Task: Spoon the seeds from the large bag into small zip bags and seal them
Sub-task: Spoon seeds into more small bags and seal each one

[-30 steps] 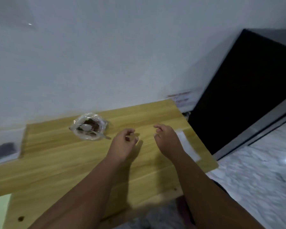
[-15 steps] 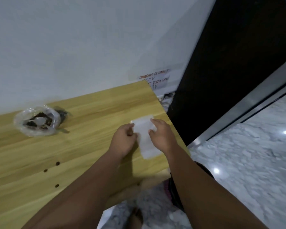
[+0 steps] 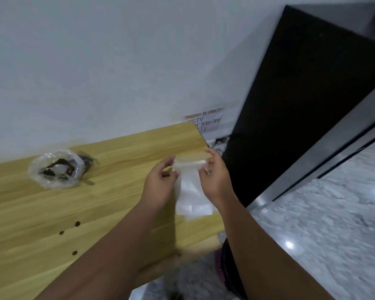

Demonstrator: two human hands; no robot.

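Note:
A small clear zip bag is lifted above the wooden table, held by its top edge between both hands. My left hand pinches its left corner and my right hand pinches its right corner. Under them a stack of more empty zip bags lies near the table's right edge. The large clear bag of dark seeds sits open at the left by the wall, with a pale spoon resting inside it.
A white wall runs behind the table, with a handwritten paper note low on it. A tall black cabinet stands to the right. Marbled grey floor lies beyond the table's right edge.
My hands have gone from empty to picking a zip bag off the stack and raising it. The view has swung right, so the seed bag now sits further left.

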